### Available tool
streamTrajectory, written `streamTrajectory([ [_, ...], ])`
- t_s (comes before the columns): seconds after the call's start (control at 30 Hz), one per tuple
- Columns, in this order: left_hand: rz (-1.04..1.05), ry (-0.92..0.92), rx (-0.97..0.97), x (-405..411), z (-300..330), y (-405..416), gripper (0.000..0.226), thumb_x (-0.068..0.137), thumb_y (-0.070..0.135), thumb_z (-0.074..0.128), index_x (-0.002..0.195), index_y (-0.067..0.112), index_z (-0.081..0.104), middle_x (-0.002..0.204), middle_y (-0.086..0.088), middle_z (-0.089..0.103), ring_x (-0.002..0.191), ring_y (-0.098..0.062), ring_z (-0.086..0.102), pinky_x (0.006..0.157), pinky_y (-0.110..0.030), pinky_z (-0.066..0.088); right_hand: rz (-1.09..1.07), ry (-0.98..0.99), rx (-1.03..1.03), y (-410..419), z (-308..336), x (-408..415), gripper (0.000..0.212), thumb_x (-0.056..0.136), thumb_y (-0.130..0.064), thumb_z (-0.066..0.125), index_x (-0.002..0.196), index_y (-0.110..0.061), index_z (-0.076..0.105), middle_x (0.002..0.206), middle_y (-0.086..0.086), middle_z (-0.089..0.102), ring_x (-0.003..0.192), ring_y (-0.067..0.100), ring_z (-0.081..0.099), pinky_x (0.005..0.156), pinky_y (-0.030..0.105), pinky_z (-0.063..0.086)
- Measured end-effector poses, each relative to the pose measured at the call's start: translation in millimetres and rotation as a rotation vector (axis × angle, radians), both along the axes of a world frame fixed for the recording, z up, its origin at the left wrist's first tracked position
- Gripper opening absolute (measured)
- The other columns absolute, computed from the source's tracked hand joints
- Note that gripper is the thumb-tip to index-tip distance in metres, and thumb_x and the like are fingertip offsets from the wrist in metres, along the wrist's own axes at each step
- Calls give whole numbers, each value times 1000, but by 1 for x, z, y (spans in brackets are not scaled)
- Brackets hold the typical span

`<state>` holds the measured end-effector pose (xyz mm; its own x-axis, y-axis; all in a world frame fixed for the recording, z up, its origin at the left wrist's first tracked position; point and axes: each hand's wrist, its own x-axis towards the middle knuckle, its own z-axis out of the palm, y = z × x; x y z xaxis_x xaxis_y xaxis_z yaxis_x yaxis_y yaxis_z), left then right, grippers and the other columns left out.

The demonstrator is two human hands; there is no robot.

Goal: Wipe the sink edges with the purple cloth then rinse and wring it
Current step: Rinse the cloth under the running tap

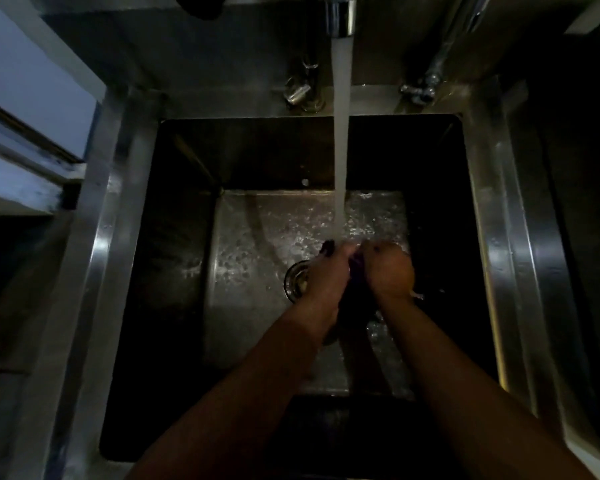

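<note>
Both hands meet low in the sink (482,216), over the wet metal floor of the basin. The left hand (328,275) and the right hand (388,271) have their fingers curled around the purple cloth (355,292), which is bunched between the palms and hangs down dark between the wrists. Only a narrow strip of the cloth shows; the rest is covered by the hands or lost in shadow.

Water (341,133) falls in a straight stream from the tap (340,15) at the back and lands on the fingers and the top of the cloth. The floor of the basin is covered with drops and splashes around the spot where the stream lands. The drain (296,280) sits just left of the left hand, partly hidden behind it. The side walls of the basin are too dark to tell what is on them.

Two metal fittings stand on the back rim, one on each side of the stream.
</note>
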<state>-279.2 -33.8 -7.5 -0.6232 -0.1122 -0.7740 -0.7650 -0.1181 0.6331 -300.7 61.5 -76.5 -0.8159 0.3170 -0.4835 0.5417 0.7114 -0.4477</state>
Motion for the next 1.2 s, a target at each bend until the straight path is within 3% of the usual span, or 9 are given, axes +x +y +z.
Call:
streamTrajectory([
  [0.1, -91, 20, -221, -1, -15, -3, 26, 90, 45, 58, 83, 21, 63, 94, -6, 70, 84, -21, 64, 80, -31, 52, 101, 46, 120, 14, 3, -3, 39, 98, -42, 53, 107, -9, 70, 116, 18, 68, 109, 35, 63, 90, 38, 48],
  [0.17, -207, 73, -427, -4, -18, -8, 35, 89, 52, 53, 84, 21, 66, 98, -8, 71, 93, -29, 65, 89, -38, 52, 118, 86, 51, 11, 15, -2, 34, 97, -42, 54, 109, -15, 70, 121, 14, 66, 112, 33, 61, 92, 35, 46],
  [0.3, -285, 160, -532, -10, -9, -12, 49, 86, 64, 49, 87, 21, 72, 82, 0, 72, 82, -23, 68, 81, -36, 55, -179, -2, -703, -3, 38, -7, 44, 101, -52, 44, 103, -20, 75, 105, 5, 76, 93, 17, 70, 75, 23, 48],
  [0.4, -422, 283, -534, -7, -8, -9, 35, 92, 55, 51, 88, 22, 64, 89, 1, 70, 86, -21, 67, 82, -35, 53, -245, -92, -1050, -6, 42, -3, 49, 97, -57, 49, 102, -18, 78, 104, 6, 78, 102, 19, 73, 96, 33, 51],
  [0.5, -424, 375, -435, -4, -7, -14, 14, 93, 36, 59, 102, 26, 64, 92, 8, 66, 93, -18, 67, 81, -33, 52, -187, -6, -1024, -5, 41, -2, 35, 97, -44, 57, 101, -17, 78, 102, 7, 78, 102, 20, 72, 101, 38, 51],
  [0.63, -436, 405, -351, -3, -8, -21, 15, 92, 29, 61, 107, 25, 64, 97, 6, 69, 92, -14, 68, 78, -30, 53, -89, 291, -702, -6, 47, -1, 20, 99, -26, 60, 86, -19, 74, 85, 1, 75, 84, 14, 70, 82, 30, 52],
  [0.83, -408, 444, -277, -3, -1, -31, 27, 88, 22, 68, 114, 23, 62, 104, 6, 71, 96, -8, 68, 80, -27, 54, 133, 435, -226, -10, 70, 8, 24, 99, -41, 55, 86, -24, 65, 81, -3, 68, 77, 14, 65, 71, 33, 52],
  [1.07, -490, 622, -251, -2, 25, -42, 55, 80, 21, 77, 130, 24, 53, 116, 5, 67, 105, -7, 66, 87, -30, 58, -62, 332, -724, -14, 134, 2, 23, 95, -33, 64, 84, -13, 65, 77, 5, 66, 71, 9, 66, 65, 29, 55],
  [1.2, -443, 610, -256, -2, 9, -40, 34, 80, 3, 77, 109, 17, 65, 95, 5, 69, 84, 6, 66, 79, -23, 56, -229, 315, -1016, -15, 174, -5, 28, 95, -30, 65, 68, -22, 59, 67, 2, 55, 66, 16, 58, 60, 30, 48],
])
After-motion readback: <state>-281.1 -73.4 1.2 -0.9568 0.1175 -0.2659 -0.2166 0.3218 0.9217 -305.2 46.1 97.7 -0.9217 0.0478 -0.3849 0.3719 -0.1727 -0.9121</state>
